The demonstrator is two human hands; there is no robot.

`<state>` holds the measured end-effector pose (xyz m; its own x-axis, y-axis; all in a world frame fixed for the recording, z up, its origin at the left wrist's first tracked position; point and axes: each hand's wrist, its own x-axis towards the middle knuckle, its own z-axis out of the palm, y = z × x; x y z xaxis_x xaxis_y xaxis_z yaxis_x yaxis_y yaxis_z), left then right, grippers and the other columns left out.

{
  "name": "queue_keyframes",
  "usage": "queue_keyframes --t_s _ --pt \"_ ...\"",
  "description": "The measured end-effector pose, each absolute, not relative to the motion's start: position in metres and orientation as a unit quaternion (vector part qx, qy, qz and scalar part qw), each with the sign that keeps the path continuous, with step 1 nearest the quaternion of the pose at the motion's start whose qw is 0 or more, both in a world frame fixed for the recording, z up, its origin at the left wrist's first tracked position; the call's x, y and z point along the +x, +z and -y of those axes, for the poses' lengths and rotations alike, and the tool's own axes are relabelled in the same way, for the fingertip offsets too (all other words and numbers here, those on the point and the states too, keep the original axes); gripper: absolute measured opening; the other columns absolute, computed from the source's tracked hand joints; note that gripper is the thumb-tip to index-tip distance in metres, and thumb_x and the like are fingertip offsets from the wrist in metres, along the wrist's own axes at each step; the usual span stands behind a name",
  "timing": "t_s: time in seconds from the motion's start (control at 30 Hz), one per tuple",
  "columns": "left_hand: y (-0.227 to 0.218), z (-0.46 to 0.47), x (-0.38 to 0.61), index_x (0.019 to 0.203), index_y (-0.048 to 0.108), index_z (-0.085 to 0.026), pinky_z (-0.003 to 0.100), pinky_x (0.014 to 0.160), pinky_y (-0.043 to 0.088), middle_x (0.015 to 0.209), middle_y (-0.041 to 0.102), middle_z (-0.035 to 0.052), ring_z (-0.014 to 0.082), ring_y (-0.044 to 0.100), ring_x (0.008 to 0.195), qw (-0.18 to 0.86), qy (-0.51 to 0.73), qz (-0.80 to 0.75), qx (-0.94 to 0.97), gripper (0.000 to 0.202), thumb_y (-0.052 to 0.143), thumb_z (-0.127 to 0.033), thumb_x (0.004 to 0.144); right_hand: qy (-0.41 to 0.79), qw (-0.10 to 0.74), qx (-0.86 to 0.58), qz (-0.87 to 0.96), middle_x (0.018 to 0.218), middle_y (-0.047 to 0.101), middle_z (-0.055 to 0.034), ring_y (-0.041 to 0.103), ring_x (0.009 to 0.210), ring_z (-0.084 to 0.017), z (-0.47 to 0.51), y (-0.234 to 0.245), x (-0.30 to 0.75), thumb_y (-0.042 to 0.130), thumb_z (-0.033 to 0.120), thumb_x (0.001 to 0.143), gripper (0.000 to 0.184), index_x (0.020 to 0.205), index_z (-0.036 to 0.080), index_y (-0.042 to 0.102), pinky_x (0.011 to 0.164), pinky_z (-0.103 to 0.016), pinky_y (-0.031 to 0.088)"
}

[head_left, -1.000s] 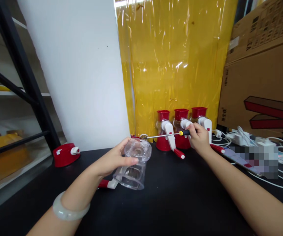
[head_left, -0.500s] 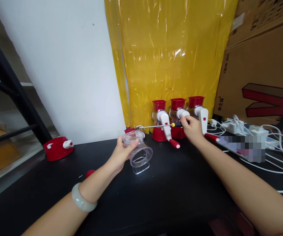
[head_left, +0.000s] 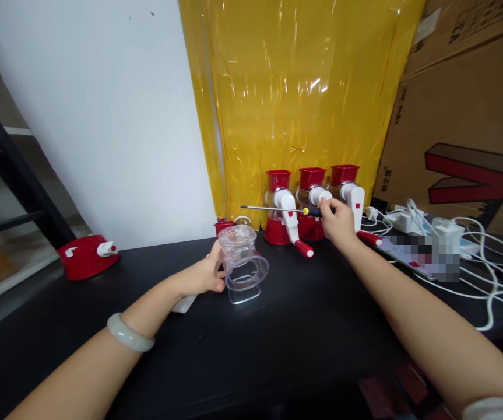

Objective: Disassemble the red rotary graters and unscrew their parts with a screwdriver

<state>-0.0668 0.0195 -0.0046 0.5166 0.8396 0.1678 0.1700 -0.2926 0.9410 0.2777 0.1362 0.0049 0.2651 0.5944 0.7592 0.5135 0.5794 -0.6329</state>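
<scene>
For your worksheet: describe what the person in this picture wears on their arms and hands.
Both forearms are bare, with no gloves on the left hand or the right hand. The left wrist carries a smooth, pale greenish-white bangle, thick and rounded. At the bottom right corner, the edge of a white sleeve shows on the right upper arm. No rings or watch are visible.

Both forearms are bare from wrist to elbow. A smooth, pale grey-green bangle [head_left: 129, 333] of rounded section circles the left wrist, above the left hand [head_left: 203, 275]. A pale sleeve edge [head_left: 498, 408] shows at the right elbow; the right hand [head_left: 337, 222] wears nothing.
</scene>
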Motion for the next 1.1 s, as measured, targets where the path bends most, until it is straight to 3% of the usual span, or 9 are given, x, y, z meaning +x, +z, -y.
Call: queue_keyframes --t_s 0.13,0.27,0.37,0.47,0.63,0.8,1.0,1.1 --pt "-0.01 -0.024 -0.068 0.147 0.025 -0.03 0.051 0.111 0.034 0.153 0.036 0.0198 0.0336 0.039 0.141 0.525 0.379 -0.316 0.694 0.119 0.094 -0.042 0.05 0.037 0.658 -0.455 0.598 0.056 0.051 0.0018 0.046 0.059 -0.015 -0.136 0.004 0.278 0.051 0.051 0.089 0.042 0.062 0.019 0.057 0.06 -0.029 0.035" --pt "-0.011 -0.023 -0.06 0.13 0.043 -0.023 0.05 0.107 0.039 0.136 0.055 0.0157 0.0295 0.055 0.125 0.534 0.438 -0.359 0.628 0.092 0.092 -0.03 0.052 0.054 0.667 -0.453 0.59 0.056 0.052 0.0013 0.048 0.06 -0.015 -0.137 0.005 0.278 0.051 0.053 0.088 0.043 0.062 0.019 0.058 0.061 -0.029 0.037" --pt "-0.009 -0.02 -0.053 0.116 0.05 -0.02 0.047 0.1 0.045 0.112 0.066 0.0086 0.0238 0.064 0.106 0.502 0.462 -0.405 0.609 0.07 0.089 -0.028 0.058 0.066 0.682 -0.44 0.58 0.057 0.053 0.0008 0.05 0.061 -0.016 -0.136 0.007 0.279 0.051 0.053 0.088 0.043 0.063 0.019 0.058 0.062 -0.029 0.039" --pt "-0.007 -0.017 -0.045 0.105 0.052 -0.019 0.041 0.092 0.049 0.093 0.068 0.0032 0.0199 0.065 0.092 0.449 0.485 -0.427 0.618 0.054 0.085 -0.032 0.064 0.058 0.692 -0.432 0.575 0.059 0.055 0.0002 0.051 0.063 -0.016 -0.135 0.009 0.28 0.052 0.053 0.087 0.042 0.064 0.019 0.059 0.063 -0.029 0.041" --pt "0.0 -0.009 -0.037 0.114 0.05 -0.02 0.035 0.082 0.049 0.077 0.06 -0.0043 0.0163 0.063 0.08 0.391 0.549 -0.434 0.598 0.061 0.084 -0.034 0.065 0.047 0.695 -0.437 0.569 0.058 0.054 0.0007 0.05 0.061 -0.016 -0.136 0.01 0.284 0.053 0.051 0.087 0.04 0.064 0.019 0.059 0.061 -0.028 0.041" --pt "0.016 -0.004 -0.041 0.113 0.05 -0.02 0.038 0.085 0.049 0.079 0.058 -0.0023 0.0201 0.063 0.089 0.325 0.552 -0.457 0.617 0.057 0.08 -0.037 0.068 0.044 0.687 -0.444 0.574 0.058 0.054 0.0005 0.05 0.062 -0.015 -0.135 0.01 0.284 0.053 0.046 0.087 0.037 0.064 0.019 0.06 0.062 -0.028 0.041" --pt "0.037 -0.001 -0.057 0.112 0.052 -0.021 0.047 0.102 0.042 0.069 0.055 -0.0042 0.0242 0.062 0.104 0.206 0.47 -0.46 0.725 0.054 0.079 -0.037 0.069 0.03 0.673 -0.437 0.596 0.061 0.057 -0.0003 0.053 0.064 -0.017 -0.136 0.006 0.285 0.053 0.045 0.087 0.034 0.066 0.019 0.063 0.066 -0.03 0.043" --pt "0.046 0.004 -0.062 0.114 0.055 -0.02 0.049 0.105 0.041 0.079 0.06 -0.0004 0.0251 0.062 0.105 0.16 0.422 -0.48 0.752 0.054 0.079 -0.041 0.07 0.021 0.665 -0.425 0.614 0.064 0.061 -0.0015 0.056 0.067 -0.018 -0.136 0.004 0.284 0.054 0.04 0.086 0.031 0.066 0.019 0.063 0.069 -0.031 0.044"
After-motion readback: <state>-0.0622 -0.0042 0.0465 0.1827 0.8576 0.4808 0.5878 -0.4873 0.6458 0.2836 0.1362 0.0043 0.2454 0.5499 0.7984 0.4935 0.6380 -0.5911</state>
